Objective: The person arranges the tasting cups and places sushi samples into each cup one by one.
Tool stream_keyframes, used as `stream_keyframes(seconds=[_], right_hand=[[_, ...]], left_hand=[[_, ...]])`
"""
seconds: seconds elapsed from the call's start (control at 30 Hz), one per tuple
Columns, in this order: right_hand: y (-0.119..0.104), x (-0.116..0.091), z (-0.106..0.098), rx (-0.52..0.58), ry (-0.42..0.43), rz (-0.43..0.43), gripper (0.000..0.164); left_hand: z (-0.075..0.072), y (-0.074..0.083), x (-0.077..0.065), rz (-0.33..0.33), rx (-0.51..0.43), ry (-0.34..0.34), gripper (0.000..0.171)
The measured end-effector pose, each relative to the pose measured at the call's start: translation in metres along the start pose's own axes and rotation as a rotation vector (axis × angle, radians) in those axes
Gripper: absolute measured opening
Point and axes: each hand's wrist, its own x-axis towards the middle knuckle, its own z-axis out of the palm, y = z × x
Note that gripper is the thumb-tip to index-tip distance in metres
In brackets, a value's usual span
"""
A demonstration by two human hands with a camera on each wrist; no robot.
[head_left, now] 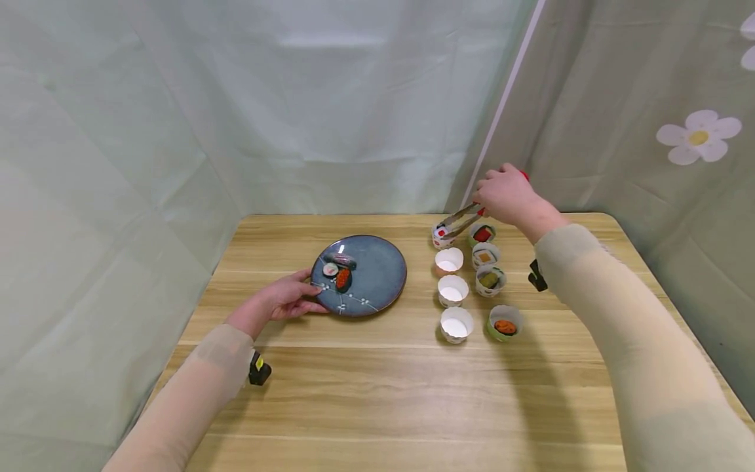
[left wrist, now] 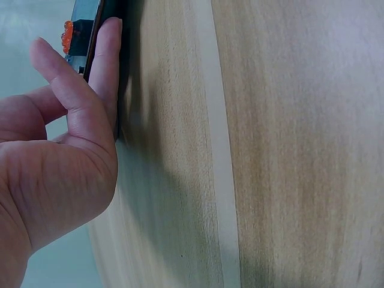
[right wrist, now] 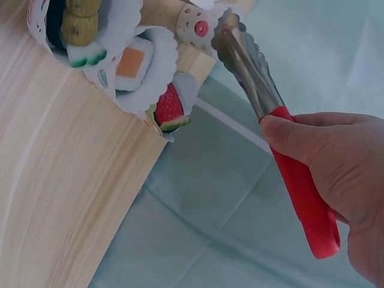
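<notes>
My left hand [head_left: 291, 296] pinches the left rim of a round blue plate [head_left: 377, 275], which has a blossom pattern. On the plate lie a dark striped sushi piece [head_left: 341, 260], a small round sushi roll [head_left: 330, 269] and a piece topped with orange roe [head_left: 343, 280]. My right hand [head_left: 508, 195] grips metal tongs [right wrist: 255, 84] by their red handles. The tong tips reach into the rearmost cup of the left column, at a white sushi piece with a red centre [head_left: 441, 233]. Whether the tips touch that piece cannot be told.
Three empty paper cups, one of them a white cup [head_left: 452, 290], stand below the tongs. Right of them, cups hold a red-topped piece [head_left: 483, 234], an orange square piece [head_left: 485, 256], a green-brown piece [head_left: 489, 280] and an orange piece [head_left: 504, 327]. Curtains surround the wooden table [head_left: 377, 393].
</notes>
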Motion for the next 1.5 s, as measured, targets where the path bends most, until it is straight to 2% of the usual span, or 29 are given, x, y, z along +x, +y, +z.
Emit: stream_keyframes(seconds=[0.67,0.93,1.13,1.5], right_hand=[[-0.002,-0.001,-0.007,-0.019,-0.017,0.0,0.03],[0.003,-0.005,-0.017,-0.025,0.024,-0.002,0.029],[0.004,-0.006,-0.019,-0.012,0.045,0.004,0.036],[0.001,-0.006,-0.021,0.005,0.063,-0.007,0.039]], left_hand=[[0.001,0.001,-0.001,0.005,-0.002,-0.003,0.076],[-0.001,0.0,0.0,0.014,-0.005,-0.006,0.076],[-0.002,0.0,0.001,0.023,-0.013,-0.02,0.076],[-0.003,0.0,0.001,0.024,-0.02,-0.023,0.077]])
